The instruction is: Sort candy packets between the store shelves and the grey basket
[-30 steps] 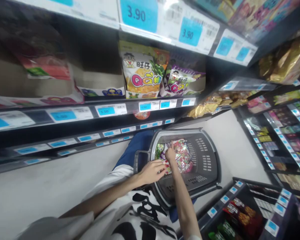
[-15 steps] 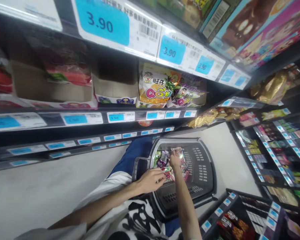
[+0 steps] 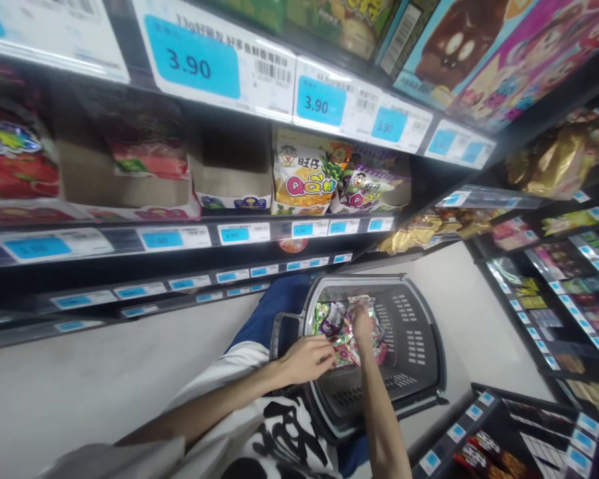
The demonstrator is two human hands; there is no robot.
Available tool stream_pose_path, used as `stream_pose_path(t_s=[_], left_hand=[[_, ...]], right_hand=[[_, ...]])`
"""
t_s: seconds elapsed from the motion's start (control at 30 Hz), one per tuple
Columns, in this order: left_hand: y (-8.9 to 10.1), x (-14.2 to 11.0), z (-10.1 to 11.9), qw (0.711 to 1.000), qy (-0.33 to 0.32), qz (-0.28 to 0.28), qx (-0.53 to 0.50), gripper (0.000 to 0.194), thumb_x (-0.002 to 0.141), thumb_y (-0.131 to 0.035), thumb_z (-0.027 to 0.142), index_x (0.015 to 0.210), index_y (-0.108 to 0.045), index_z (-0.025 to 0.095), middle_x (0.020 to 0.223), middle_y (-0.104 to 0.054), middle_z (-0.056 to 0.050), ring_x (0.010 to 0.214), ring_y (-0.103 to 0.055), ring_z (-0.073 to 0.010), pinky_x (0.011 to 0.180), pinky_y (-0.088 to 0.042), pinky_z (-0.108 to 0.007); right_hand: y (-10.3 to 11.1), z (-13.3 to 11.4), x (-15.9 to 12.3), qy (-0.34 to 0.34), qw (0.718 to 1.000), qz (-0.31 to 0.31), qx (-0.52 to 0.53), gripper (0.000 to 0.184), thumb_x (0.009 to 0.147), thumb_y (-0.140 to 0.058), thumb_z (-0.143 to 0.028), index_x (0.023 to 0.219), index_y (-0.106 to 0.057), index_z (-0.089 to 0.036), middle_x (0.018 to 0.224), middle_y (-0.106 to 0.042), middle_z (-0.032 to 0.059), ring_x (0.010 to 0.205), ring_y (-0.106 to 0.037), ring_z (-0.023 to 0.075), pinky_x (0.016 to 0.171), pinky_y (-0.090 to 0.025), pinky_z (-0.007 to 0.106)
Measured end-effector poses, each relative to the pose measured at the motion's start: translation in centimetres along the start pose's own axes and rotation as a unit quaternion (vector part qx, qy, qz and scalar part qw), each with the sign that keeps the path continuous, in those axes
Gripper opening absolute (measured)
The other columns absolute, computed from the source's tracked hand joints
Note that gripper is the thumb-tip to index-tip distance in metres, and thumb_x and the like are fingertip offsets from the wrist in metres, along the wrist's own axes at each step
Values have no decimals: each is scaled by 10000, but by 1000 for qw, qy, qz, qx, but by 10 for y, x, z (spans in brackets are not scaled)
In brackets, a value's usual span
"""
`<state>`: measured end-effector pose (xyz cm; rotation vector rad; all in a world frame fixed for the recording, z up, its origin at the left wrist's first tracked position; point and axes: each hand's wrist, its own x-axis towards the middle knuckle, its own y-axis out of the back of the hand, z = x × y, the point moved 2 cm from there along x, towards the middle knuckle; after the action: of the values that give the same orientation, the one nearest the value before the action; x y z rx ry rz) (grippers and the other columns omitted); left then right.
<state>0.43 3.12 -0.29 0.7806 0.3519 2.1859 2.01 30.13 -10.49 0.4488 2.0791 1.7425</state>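
At the front edge of the shelf [image 3: 280, 228], we see a yellow bag [image 3: 303, 179]. The left hand [image 3: 308, 359] is above the left edge of the basket [image 3: 402, 362], its fingers loosely bent; we cannot tell whether they pinch something. Inside, near this same edge, lie green and purple packets [image 3: 333, 319], and beside them pink-and-white packets [image 3: 343, 355]. Over these the right hand [image 3: 363, 324] reaches down, fingertips lowered; whether they are pinching, we cannot tell.

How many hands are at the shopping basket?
2: the left hand is at the basket's edge, and the right hand is inside, over the snack bags. No others show.
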Motion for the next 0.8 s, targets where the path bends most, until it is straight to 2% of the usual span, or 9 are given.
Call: stream_pose_path(t_s=[0.13,0.2,0.27,0.37,0.47,0.53,0.6,0.7,0.8], left_hand=[[0,1,-1,1000,17,15,-16,231,954,-520,199,768,-655,174,701,-641,-28,702,-589,-137,692,-481,-254],[1,2,-1,999,26,26,-27,224,950,-528,204,763,-649,171,692,-626,-26,694,-582,-139,680,-475,-257],[2,2,-1,997,45,37,-49,205,942,-545,208,769,-648,169,695,-622,-24,699,-582,-140,673,-471,-256],[6,1,-4,988,103,69,-95,165,941,-553,210,817,-654,168,741,-633,-28,737,-594,-140,710,-485,-263],[8,0,-10,963,169,134,-160,111,939,-555,200,1011,-636,178,920,-647,-51,843,-616,-143,782,-519,-279],[9,-1,-14,938,192,195,-213,227,929,-572,204,1155,-580,195,1090,-611,-80,943,-618,-151,803,-545,-286],[10,0,-17,915,197,237,-260,358,916,-603,225,1265,-521,221,1248,-539,-108,1071,-602,-173,848,-567,-304],[9,1,-18,908,189,215,-306,522,866,-697,271,1345,-489,257,1404,-446,-124,1230,-549,-224,965,-560,-366],[7,1,-19,907,190,185,-326,558,791,-785,312,1287,-540,236,1382,-448,-115,1158,-587,-222,948,-574,-370]], right_hand=[[19,5,4,-18,978,118,171,319,884,-442,-295,939,-704,-122,940,-718,138,866,-649,239,815,-495,353],[28,-4,5,-3,959,149,239,290,870,-517,-402,885,-666,-153,890,-707,107,844,-633,230,816,-490,355],[37,-18,5,26,934,152,321,261,864,-571,-450,835,-588,-191,884,-690,74,863,-622,210,836,-483,344],[53,-40,2,60,855,116,502,288,852,-650,-427,779,-463,-221,913,-657,40,859,-609,170,812,-478,304],[68,-50,-2,29,778,134,614,410,781,-755,-387,710,-388,-219,949,-637,33,834,-583,137,779,-465,262],[74,-52,-6,-11,730,165,663,482,748,-789,-374,689,-337,-218,934,-621,8,793,-564,110,753,-461,233],[75,-55,-10,-47,668,164,724,512,725,-808,-365,704,-318,-220,866,-585,-35,710,-534,82,699,-458,204],[69,-62,-14,-84,602,107,787,447,717,-818,-351,765,-392,-227,794,-543,-71,643,-520,71,653,-468,191],[61,-76,-17,-101,576,41,810,423,701,-828,-304,780,-420,-228,786,-559,-73,674,-558,80,682,-494,201]])
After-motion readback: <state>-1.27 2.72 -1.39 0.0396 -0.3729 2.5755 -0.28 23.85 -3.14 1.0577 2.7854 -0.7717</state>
